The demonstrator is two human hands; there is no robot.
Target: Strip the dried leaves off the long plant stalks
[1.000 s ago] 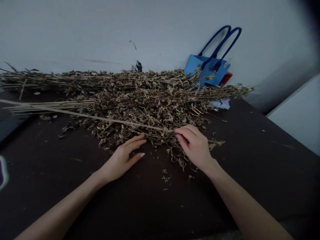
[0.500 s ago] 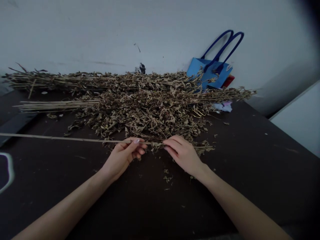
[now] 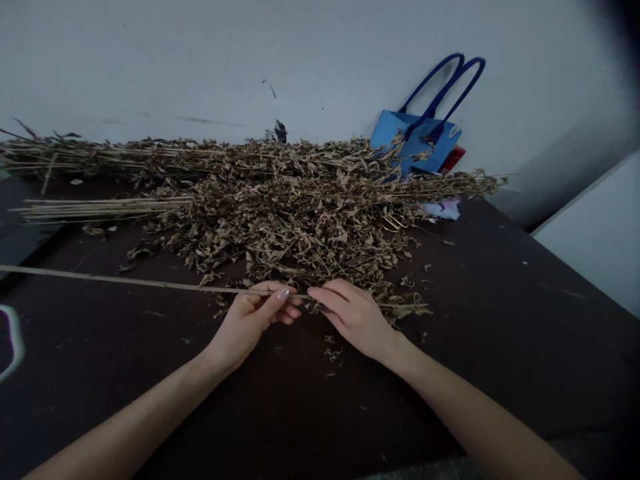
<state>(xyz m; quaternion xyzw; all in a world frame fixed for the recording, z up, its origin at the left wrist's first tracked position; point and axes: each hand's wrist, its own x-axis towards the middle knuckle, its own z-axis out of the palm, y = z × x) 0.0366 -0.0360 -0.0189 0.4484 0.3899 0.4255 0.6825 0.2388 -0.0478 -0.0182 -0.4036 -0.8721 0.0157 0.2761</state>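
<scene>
A long, pale dried stalk [image 3: 150, 283] runs from the left edge to the middle of the view. My left hand [image 3: 260, 313] is closed round it, thumb on top. Just to the right, my right hand [image 3: 353, 317] pinches the same stalk, its fingertips close to those of my left hand. The leafy end of the stalk [image 3: 407, 308] sticks out beyond my right hand. Behind both hands lies a big heap of dried leafy stems [image 3: 300, 220], with bare stalk ends [image 3: 100, 209] pointing left.
A blue bag [image 3: 387, 130] with dark blue handles leans by the wall at the back right. Near it are a pale crumpled scrap [image 3: 444, 209] and gold-coloured wire [image 3: 394, 223]. Leaf crumbs [image 3: 331, 350] lie on the dark table [image 3: 280, 413]. A white curved object [image 3: 16, 340] shows at the left edge.
My right hand has moved left along the stalk, closer to my left hand. My left hand is slightly lower and further right. The whole view has shifted a little.
</scene>
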